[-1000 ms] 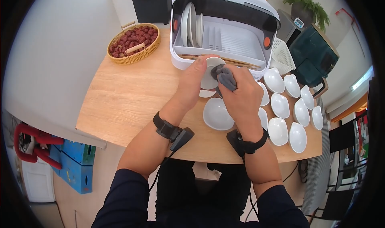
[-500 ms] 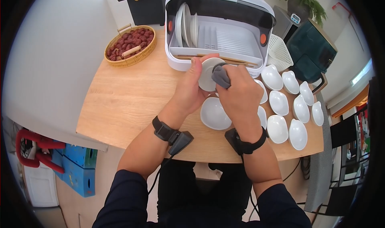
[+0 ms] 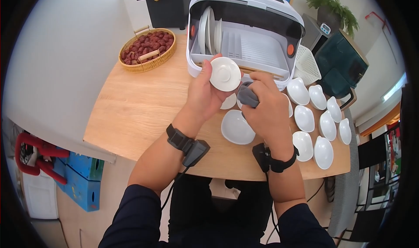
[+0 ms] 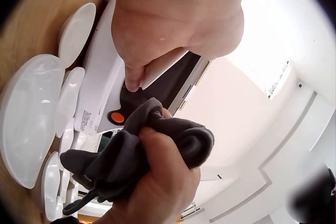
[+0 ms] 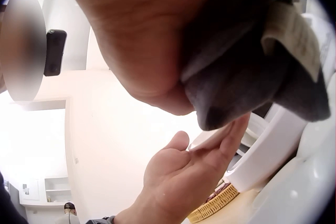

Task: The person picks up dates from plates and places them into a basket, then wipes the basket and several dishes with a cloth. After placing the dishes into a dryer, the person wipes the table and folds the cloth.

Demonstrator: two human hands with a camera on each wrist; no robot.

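In the head view my left hand (image 3: 204, 94) holds a small round white saucer (image 3: 225, 75) by its edge, thumb at the near left side. A round ring shows at the saucer's middle. My right hand (image 3: 269, 115) grips a bunched dark grey cloth (image 3: 248, 95) just right of the saucer. The left wrist view shows the cloth (image 4: 126, 155) folded over the right fingers, below the tilted saucer (image 4: 164, 67). A square white bowl (image 3: 238, 127) lies on the table under the hands, with another small white dish (image 3: 228, 102) behind it, partly covered.
A white dish cabinet (image 3: 194, 67) stands open at the back, with several plates (image 3: 211, 30) upright on its left and chopsticks along its front. Several white bowls (image 3: 304, 118) spread over the right side of the table (image 3: 131, 112). A wicker basket of red dates (image 3: 148, 47) sits back left.
The saucer has turned to show its face with the ring more squarely. The right hand and cloth have drawn off its surface, down and to the right.
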